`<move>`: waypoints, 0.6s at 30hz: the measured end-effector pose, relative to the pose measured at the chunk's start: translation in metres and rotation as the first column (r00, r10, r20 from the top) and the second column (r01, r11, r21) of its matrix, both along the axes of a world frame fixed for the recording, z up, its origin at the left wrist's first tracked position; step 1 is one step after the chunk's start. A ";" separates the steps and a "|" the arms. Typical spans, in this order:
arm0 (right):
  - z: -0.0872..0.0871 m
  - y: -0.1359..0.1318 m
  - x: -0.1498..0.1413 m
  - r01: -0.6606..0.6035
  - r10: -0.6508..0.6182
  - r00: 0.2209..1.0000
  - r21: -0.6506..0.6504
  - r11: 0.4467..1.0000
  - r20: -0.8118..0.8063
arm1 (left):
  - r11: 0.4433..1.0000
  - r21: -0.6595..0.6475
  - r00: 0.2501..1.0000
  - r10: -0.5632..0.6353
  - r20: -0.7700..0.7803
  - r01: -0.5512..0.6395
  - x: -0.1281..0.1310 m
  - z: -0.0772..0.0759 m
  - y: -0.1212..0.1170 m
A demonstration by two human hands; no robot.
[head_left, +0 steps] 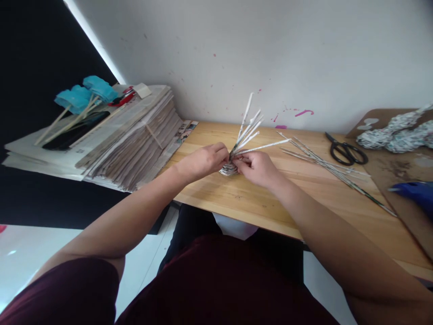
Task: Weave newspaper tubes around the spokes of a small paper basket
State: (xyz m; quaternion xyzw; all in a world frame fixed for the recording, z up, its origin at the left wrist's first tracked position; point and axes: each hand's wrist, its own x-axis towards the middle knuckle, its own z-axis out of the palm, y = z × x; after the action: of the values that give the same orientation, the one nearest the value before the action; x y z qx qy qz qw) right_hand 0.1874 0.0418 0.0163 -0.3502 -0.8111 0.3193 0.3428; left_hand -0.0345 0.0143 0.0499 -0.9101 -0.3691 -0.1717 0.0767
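A small round basket woven from rolled paper (228, 169) rests on the wooden table (216, 192), close to its front edge. Several white paper tubes (249, 130) fan up and to the right from its top. My left hand (210, 159) is closed on the basket's upper left side, fingers curled at the base of the tubes. From the right, my right hand (254, 166) pinches the weave at the same spot, thumb against its side. The fingers hide much of the basket's top.
Loose paper tubes (324, 164) and black scissors (347, 151) lie to the right. Beyond them are woven paper pieces (402, 131) and a blue tool (414, 194) on a brown board (382, 167). A tall paper stack (135, 144) stands left, bearing blue-topped sticks (76, 99).
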 end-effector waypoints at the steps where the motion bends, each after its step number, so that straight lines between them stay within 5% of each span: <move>1: 0.001 0.000 0.000 0.009 -0.009 1.000 0.010 1.000 0.014 | 1.000 -0.006 1.000 -0.012 0.025 0.012 0.000 -0.002 0.001; 6: -0.004 0.001 0.000 0.046 -0.047 0.998 0.022 0.999 0.034 | 0.996 -0.085 0.949 0.013 0.314 0.014 -0.001 -0.018 0.004; 10: -0.012 0.001 -0.001 0.014 -0.020 0.997 -0.083 0.996 -0.077 | 0.983 -0.172 0.781 0.151 0.606 -0.056 0.000 -0.035 -0.002; 14: -0.014 0.000 -0.001 -0.041 -0.003 0.982 -0.228 0.973 -0.189 | 0.957 -0.289 0.680 0.224 0.698 -0.018 0.004 -0.043 -0.007; 18: -0.012 -0.001 0.000 -0.046 0.008 0.983 -0.200 0.979 -0.185 | 0.929 -0.370 0.604 0.310 0.734 -0.028 0.011 -0.045 -0.008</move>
State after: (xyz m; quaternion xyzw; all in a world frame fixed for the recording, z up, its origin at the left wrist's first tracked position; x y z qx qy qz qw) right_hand 0.1871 0.0407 0.0045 -0.3413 -0.7438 0.4363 0.3740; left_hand -0.0234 0.0060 0.0050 -0.7040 -0.4738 -0.4792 -0.2241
